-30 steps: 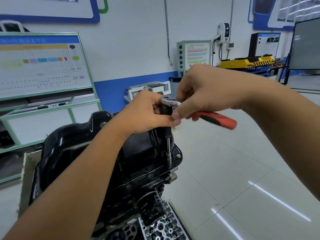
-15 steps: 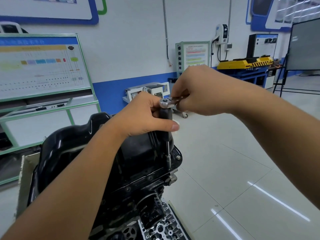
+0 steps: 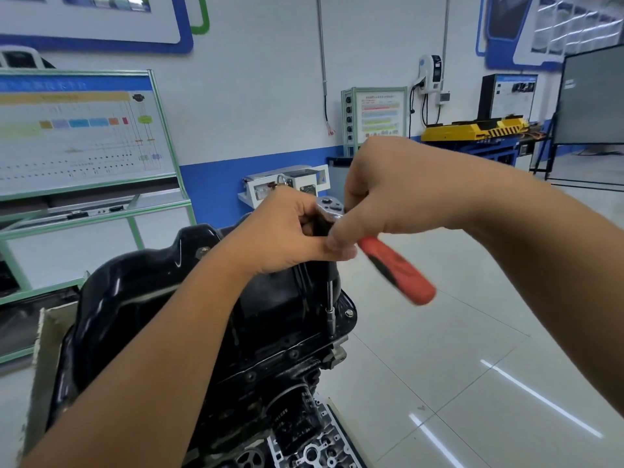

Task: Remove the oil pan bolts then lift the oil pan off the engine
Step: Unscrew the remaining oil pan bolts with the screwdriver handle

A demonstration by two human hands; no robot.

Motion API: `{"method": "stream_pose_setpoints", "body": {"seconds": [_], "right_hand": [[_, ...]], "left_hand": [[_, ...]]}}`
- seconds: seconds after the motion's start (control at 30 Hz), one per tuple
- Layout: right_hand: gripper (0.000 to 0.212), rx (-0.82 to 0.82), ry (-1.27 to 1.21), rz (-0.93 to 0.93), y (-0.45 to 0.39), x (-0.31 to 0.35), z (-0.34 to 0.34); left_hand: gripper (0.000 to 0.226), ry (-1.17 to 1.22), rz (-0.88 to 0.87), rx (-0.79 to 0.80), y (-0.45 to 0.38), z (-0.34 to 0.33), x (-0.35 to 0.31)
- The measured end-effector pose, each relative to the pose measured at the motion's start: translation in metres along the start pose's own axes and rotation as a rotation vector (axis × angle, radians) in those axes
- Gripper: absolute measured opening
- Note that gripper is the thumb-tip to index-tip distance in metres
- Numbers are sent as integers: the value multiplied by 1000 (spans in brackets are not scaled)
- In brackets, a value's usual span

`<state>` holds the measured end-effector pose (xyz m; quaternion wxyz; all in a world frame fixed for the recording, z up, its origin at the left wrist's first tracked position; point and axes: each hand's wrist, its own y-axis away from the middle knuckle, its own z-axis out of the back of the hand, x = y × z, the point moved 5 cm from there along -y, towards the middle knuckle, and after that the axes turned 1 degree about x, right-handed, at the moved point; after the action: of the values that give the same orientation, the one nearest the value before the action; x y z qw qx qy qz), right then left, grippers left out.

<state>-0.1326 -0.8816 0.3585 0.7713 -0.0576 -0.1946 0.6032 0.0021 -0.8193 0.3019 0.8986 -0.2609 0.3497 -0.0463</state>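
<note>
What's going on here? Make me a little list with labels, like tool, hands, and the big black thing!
Tool: ratchet wrench with a red handle, on a long extension bar
Left hand: grips the top of the extension bar, just under the ratchet head
Right hand: holds the ratchet near its head
Big black thing: oil pan, sitting on the engine
Bar tip: down at the pan's rim
Nearby bolt: in the rim beside the bar

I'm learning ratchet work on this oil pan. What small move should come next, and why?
Probably another short swing of the ratchet: its socket sits down at the pan flange, the left hand steadies the extension, the right hand holds the handle, and a neighbouring bolt remains seated.
</note>
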Motion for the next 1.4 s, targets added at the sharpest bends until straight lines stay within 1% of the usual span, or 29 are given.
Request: {"method": "stream_pose_setpoints", "body": {"seconds": [0.07, 0.13, 0.2, 0.23, 0.27, 0.33, 0.37, 0.4, 0.43, 0.5, 0.57, 0.6, 0.63, 0.7, 0.73, 0.77, 0.87, 0.93, 0.97, 1.03, 1.07, 1.1, 1.17, 1.23, 1.3, 1.4], "right_hand": [[20, 19, 9, -22, -1, -1, 1], [3, -48, 86, -27, -4, -4, 2], [7, -122, 162, -19, -5, -4, 3], [9, -123, 178, -14, -5, -3, 2], [14, -99, 168, -11, -4, -1, 1], [24, -15, 65, -15, 0, 3, 1], [26, 12, 40, -21, 1, 4, 1], [24, 23, 43, -27, 1, 4, 3], [17, 8, 61, -33, 0, 2, 4], [4, -64, 111, -41, -1, -1, 8], [9, -122, 165, -40, -2, -1, 6], [6, -119, 191, -31, -3, -1, 4], [9, -98, 207, -24, -2, 0, 2], [24, -31, 159, -21, 0, 3, 2], [28, -12, 126, -23, 1, 3, 3], [27, -9, 114, -24, 1, 3, 4], [9, -73, 155, -13, -1, 1, 4], [5, -93, 183, -6, -2, 0, 1], [9, -82, 172, -12, -1, 1, 1], [26, -41, 125, -25, 1, 2, 2], [28, -23, 107, -25, 1, 2, 2], [24, -19, 97, -24, 0, 2, 2], [3, -55, 133, -11, -4, 2, 0], [10, -117, 188, -9, -6, 2, -2], [4, -113, 180, -25, -7, 1, -5], [22, -31, 90, -51, -5, 1, -3]], "left_hand": [[31, -4, 3, 14, 0, 1, 0], [39, -21, 4, 17, 1, 3, 1], [40, -37, 2, 18, 1, 2, 0], [36, -32, 2, 21, 0, 1, 1], [30, -19, -4, 19, 0, 0, 1], [16, 1, -27, 23, 1, -1, -2], [13, 5, -31, 29, 1, -1, -2], [14, 2, -31, 33, 1, 0, -3], [20, -7, -26, 31, 1, 0, -2], [41, -32, -16, 30, 1, 1, 0], [53, -48, 9, 13, 1, 2, 5], [53, -41, 18, 9, 0, 1, 7], [48, -29, 24, 5, 0, 1, 7], [35, -22, 18, 5, 0, 1, 6], [32, -23, 13, 13, 0, 1, 5], [30, -30, 13, 24, 0, 0, 5], [37, -62, 21, 42, 0, -2, 3], [33, -59, 21, 28, 1, -4, 2], [28, -44, 22, 12, 1, -4, 2], [21, -24, 15, -15, 2, -4, 2], [20, -28, 11, -15, 2, -4, 1], [22, -32, 15, -6, 2, -4, 1], [30, -41, 21, 15, 2, -4, -1], [37, -50, 23, 11, 2, -3, -1], [38, -26, 22, -2, 1, -5, -1], [41, -49, 8, -43, 1, -5, -1]]}}
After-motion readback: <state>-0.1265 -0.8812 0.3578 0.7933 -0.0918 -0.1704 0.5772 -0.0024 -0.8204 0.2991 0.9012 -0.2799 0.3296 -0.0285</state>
